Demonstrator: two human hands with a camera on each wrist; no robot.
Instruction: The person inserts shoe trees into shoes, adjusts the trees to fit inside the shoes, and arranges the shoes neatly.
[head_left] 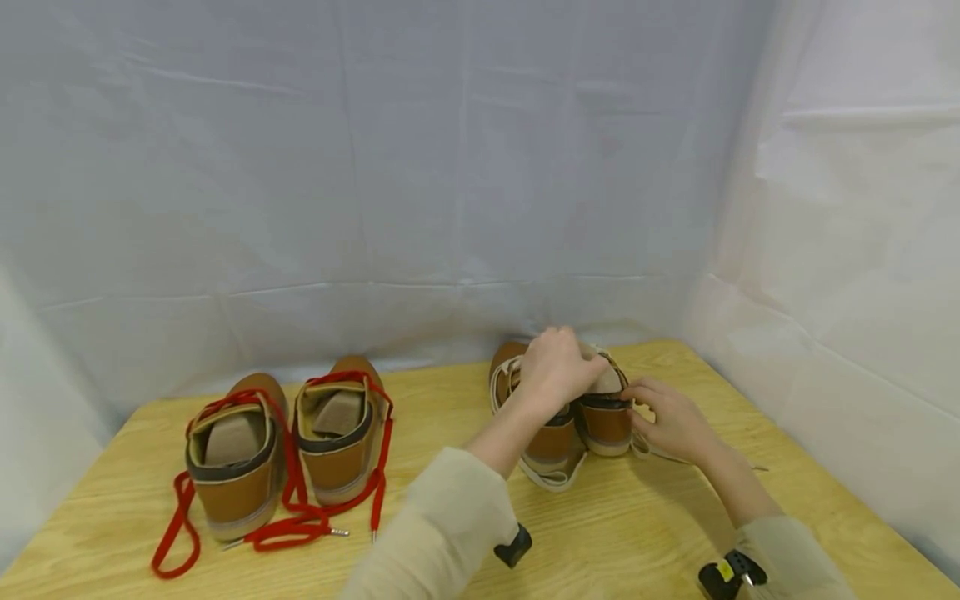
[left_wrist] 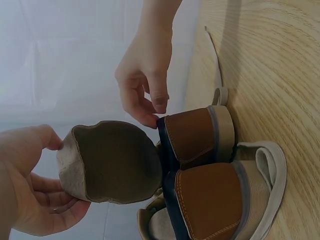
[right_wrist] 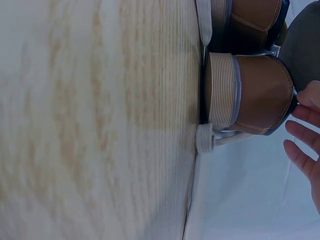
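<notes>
On the right half of the tabletop (head_left: 645, 533), a pair of brown shoes with cream laces (head_left: 558, 442) stood side by side, heels toward the person, toes toward the back curtain (head_left: 420, 192), so their long axes ran front to back. Left hand (head_left: 557, 367) held an insole (left_wrist: 112, 161) above the shoes' openings; the left wrist view showed thumb and fingers (left_wrist: 47, 137) curled round its edge, its cupped dark face turned toward the heels. Right hand (head_left: 670, 417) sat at the heel collar of the right-side shoe (right_wrist: 250, 92), its fingers (left_wrist: 159, 102) bent and touching the dark collar rim; whether they pinched the rim could not be told. A cream lace (head_left: 558, 482) lay looped on the wood just in front of the heels, another trailing off to the right. A second pair of brown shoes with red laces (head_left: 292, 442) stood well apart on the left, likewise heels toward the person, each with an insole showing inside, red laces spilled forward onto the wood. Open wood lay between the two pairs and in front of both. Toes of the cream-laced pair stood close to the back curtain; the side curtain (head_left: 855, 292) closed off the tabletop's right edge, near the right hand.
</notes>
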